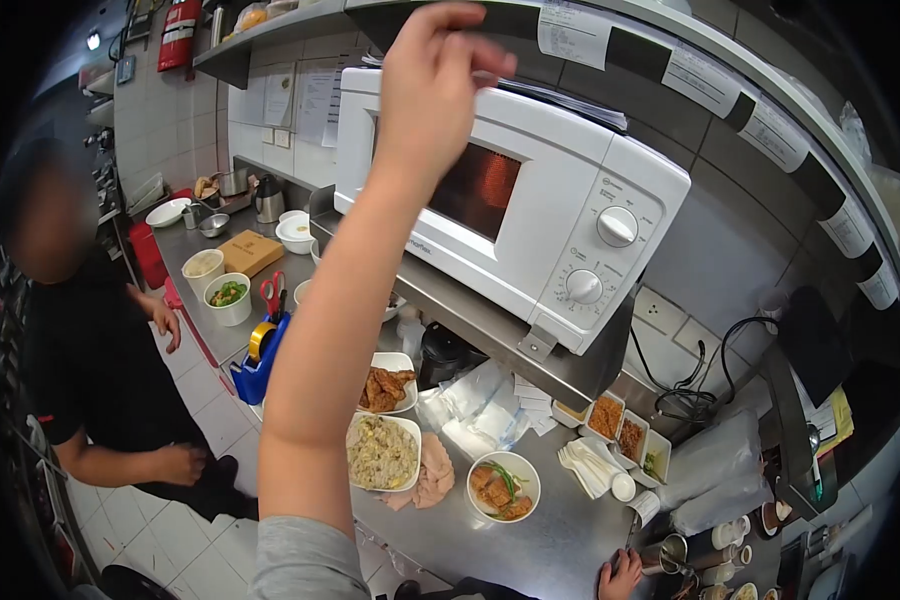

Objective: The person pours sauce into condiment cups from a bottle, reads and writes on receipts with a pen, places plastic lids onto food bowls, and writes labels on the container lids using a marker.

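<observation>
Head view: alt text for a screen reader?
The wearer's left hand is raised before a white microwave, above a steel counter holding food bowls; the right hand is at the counter's edge. A co-worker in black stands at left.

My sleeve is matt grey cloth. Before me the microwave has a smooth, glossy white casing and a dark, shiny window. I see dull grey metal on the counter, matt paper slips, crinkled translucent plastic bags, glossy blue plastic on the tape dispenser, and a matt cardboard box.
</observation>
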Demonstrator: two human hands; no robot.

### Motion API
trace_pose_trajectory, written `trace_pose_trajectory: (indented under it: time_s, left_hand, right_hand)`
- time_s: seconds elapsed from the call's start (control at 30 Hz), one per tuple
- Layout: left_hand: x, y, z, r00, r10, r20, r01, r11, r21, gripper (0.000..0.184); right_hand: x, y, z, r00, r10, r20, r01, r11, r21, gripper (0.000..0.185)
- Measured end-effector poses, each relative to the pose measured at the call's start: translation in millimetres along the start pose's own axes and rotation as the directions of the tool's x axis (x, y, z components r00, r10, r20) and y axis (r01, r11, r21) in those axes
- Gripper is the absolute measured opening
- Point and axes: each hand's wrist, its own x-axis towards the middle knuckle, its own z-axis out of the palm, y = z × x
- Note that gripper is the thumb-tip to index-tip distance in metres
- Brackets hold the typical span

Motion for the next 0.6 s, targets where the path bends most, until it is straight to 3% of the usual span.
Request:
trace_pose_trajectory:
  time_s: [0.03,0.1,0.2,0.3,0.4,0.53,0.6]
  left_hand:
    - [23.0,-9.0,10.6,0.999,-0.011,-0.033,0.007,0.995,-0.102,0.025]
    - [74.4,-47.7,10.4,0.959,-0.254,0.127,0.255,0.967,0.008,0.032]
    - [111.1,-87.1,24.4,0.919,-0.3,0.255,0.245,0.943,0.226,0.027]
    - [118.8,-111.5,35.6,0.899,-0.232,0.372,0.262,0.965,-0.029,0.03]
    - [112.0,-96.6,38.1,0.865,-0.326,0.381,0.302,0.945,0.123,0.033]
    - [114.3,-112.7,39.5,0.845,-0.301,0.442,0.373,0.924,-0.084,0.034]
    - [112.8,-108.0,40.1,0.852,-0.307,0.423,0.359,0.932,-0.045,0.033]
  right_hand:
    - [0.5,-0.4,0.2,1.0,-0.008,-0.009,0.008,1.0,0.001,0.049]
    - [-0.4,1.3,2.1,0.999,-0.024,-0.028,0.024,1.0,0.004,0.049]
    - [1.1,9.2,10.6,0.998,-0.036,-0.045,0.036,0.999,-0.002,0.048]
    - [0.6,14.5,16.8,0.993,-0.068,-0.093,0.07,0.998,0.012,0.047]
    - [0.1,12.9,14.3,0.99,-0.094,-0.109,0.089,0.995,-0.045,0.047]
    - [0.9,9.3,11.5,0.99,-0.074,-0.118,0.075,0.997,0.0,0.047]
    - [1.0,8.7,9.8,0.993,-0.062,-0.099,0.064,0.998,0.02,0.049]
